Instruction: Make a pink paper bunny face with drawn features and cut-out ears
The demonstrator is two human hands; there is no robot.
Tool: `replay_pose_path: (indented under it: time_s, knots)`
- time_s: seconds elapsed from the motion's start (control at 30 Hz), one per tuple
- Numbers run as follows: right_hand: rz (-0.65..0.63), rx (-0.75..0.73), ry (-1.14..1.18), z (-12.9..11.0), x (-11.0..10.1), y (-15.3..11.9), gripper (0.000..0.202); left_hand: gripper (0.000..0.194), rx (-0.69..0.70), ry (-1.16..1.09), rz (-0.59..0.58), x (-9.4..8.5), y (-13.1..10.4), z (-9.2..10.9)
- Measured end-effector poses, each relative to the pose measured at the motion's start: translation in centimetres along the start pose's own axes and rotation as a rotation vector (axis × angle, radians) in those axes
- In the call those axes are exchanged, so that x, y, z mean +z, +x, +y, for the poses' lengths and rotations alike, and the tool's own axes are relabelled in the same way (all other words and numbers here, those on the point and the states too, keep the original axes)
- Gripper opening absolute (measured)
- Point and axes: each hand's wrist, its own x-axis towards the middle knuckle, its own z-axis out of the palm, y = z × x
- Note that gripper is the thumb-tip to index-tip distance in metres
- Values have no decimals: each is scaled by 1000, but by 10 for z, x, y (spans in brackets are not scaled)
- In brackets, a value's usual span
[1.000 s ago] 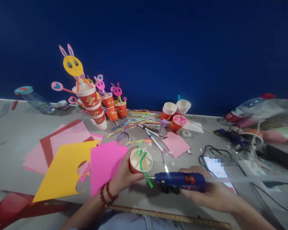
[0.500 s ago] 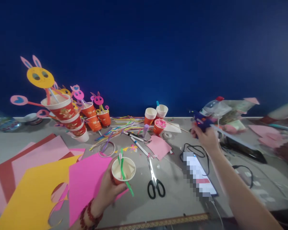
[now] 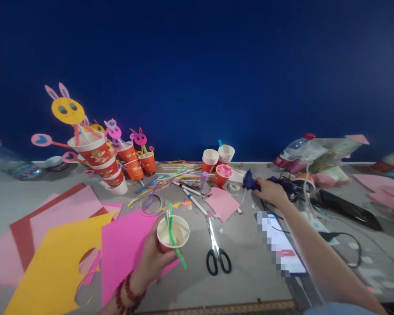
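Observation:
My left hand (image 3: 154, 258) is wrapped round a paper cup (image 3: 180, 218), white inside. A green pipe cleaner (image 3: 171, 232) crosses the cup's mouth, its lower end sticking out over the front rim. Farther right, my right hand (image 3: 271, 192) grips the handle of a blue glue gun (image 3: 248, 180), which is down at the table with its nozzle end to the left. The fingers on the handle are partly hidden. Black-handled scissors (image 3: 213, 249) lie between my two hands, beside a pink paper square (image 3: 222, 204).
Decorated red cups with rabbit faces (image 3: 96, 151) stand stacked at the left, behind coloured paper sheets (image 3: 52, 253). Pipe cleaners (image 3: 170, 179), markers (image 3: 195, 202) and stacked cups (image 3: 210, 159) fill the back. A phone (image 3: 280, 245), cables and a bottle (image 3: 290, 153) are at the right.
My right hand has lowered the glue gun from the air to the table, moving it left and down. My left hand keeps the cup; the view has shifted slightly.

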Motion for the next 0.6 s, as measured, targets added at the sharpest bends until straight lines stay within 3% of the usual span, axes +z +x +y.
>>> replay_pose_path:
  time_s: [0.1,0.2,0.27,0.3,0.37,0.43,0.5,0.6]
  knots:
    - [82,-34,11,-7,-16,-7,36,71,10,-6,-14,1,0,5]
    - [217,-109,124,-43,-38,-33,33,76,35,-15,-36,2,1,10]
    - [436,-346,497,-83,-57,-65,24,80,44,-28,-57,2,2,11]
    - [475,-494,640,-105,-68,-83,18,82,46,-29,-63,2,2,11]
    - [427,-768,820,-149,-87,-121,12,83,41,-36,-70,2,2,11]
    - [386,-937,919,-184,-101,-149,24,83,41,-47,-74,2,0,11]
    - [336,-983,948,-206,-107,-165,34,83,45,-67,-82,2,-1,13]
    - [266,-969,974,-221,-106,-171,40,81,25,-100,-118,2,-1,18]
